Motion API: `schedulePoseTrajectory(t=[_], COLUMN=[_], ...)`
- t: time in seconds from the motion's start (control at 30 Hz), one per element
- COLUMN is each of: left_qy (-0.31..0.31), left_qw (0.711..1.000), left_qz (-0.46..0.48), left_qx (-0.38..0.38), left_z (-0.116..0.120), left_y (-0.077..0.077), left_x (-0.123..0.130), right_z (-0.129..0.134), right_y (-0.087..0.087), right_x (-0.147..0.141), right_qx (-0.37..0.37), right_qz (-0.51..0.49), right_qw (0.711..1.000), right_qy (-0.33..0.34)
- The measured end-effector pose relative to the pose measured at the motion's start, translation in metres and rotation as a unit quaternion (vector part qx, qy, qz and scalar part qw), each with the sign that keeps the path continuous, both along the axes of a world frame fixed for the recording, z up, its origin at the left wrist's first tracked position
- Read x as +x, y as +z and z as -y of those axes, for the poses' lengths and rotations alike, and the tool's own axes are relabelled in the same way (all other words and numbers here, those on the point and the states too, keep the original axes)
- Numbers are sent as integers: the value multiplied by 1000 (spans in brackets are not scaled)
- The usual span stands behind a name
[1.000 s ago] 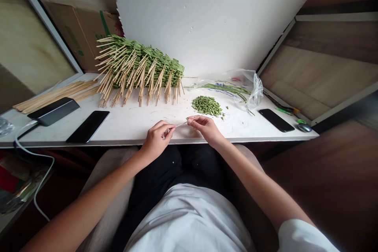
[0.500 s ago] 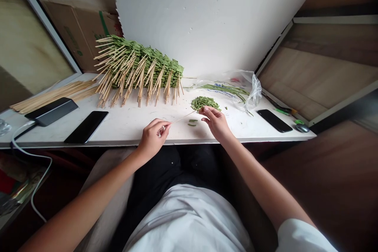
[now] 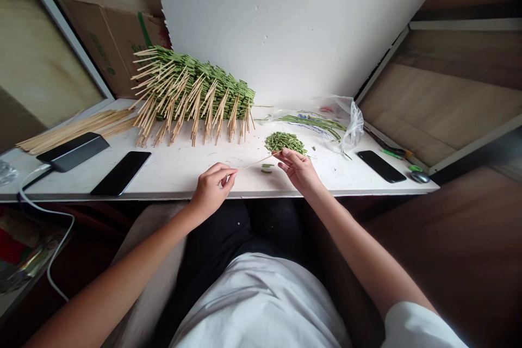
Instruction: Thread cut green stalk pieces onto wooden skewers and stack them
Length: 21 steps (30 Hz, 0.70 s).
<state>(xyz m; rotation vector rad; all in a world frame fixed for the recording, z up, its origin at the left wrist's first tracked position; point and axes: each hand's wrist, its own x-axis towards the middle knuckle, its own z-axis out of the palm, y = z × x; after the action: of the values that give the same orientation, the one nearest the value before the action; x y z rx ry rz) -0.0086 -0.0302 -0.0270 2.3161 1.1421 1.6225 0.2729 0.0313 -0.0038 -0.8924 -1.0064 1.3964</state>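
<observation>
My left hand [image 3: 210, 191] is closed, pinching a thin bamboo skewer [image 3: 256, 162] between thumb and fingertips. The skewer slants up to the right, where my right hand [image 3: 300, 170] pinches its far end. Whether a green piece sits between those right fingertips is too small to tell. Just behind the right hand lies a heap of short cut green bean pieces [image 3: 284, 141]. Two loose pieces [image 3: 267, 167] rest on the table below the skewer. At the back left, a large stack of skewers threaded with green pieces [image 3: 204, 87] has its bare sticks pointing forward.
Bare skewers [image 3: 77, 129] lie at the left near a black box-like device [image 3: 73, 151] with a white cable. Two phones [image 3: 121, 173] flank the work area. A clear plastic bag [image 3: 353, 128] with long green beans [image 3: 312, 121] is at the back right, before a white board [image 3: 285, 27].
The view has shifted slightly. Both hands keep nearly the same pose, with the skewer still stretched between them; the right fingers have moved only a little.
</observation>
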Motion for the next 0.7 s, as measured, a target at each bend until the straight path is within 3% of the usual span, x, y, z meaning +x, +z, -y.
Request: schedulePoseTrajectory(t=[0.43,0.7], left_qy=[-14,-9], left_qw=[999,1000], left_qz=[-12,1], left_qx=[32,30], left_z=[-2,-1], left_y=[2,9], left_x=[-4,-4], right_z=[5,6], right_y=[5,10], right_x=[0,0], right_qx=[71,53], right_qz=[12,-1], right_qw=[997,999], right_qy=[-40,11])
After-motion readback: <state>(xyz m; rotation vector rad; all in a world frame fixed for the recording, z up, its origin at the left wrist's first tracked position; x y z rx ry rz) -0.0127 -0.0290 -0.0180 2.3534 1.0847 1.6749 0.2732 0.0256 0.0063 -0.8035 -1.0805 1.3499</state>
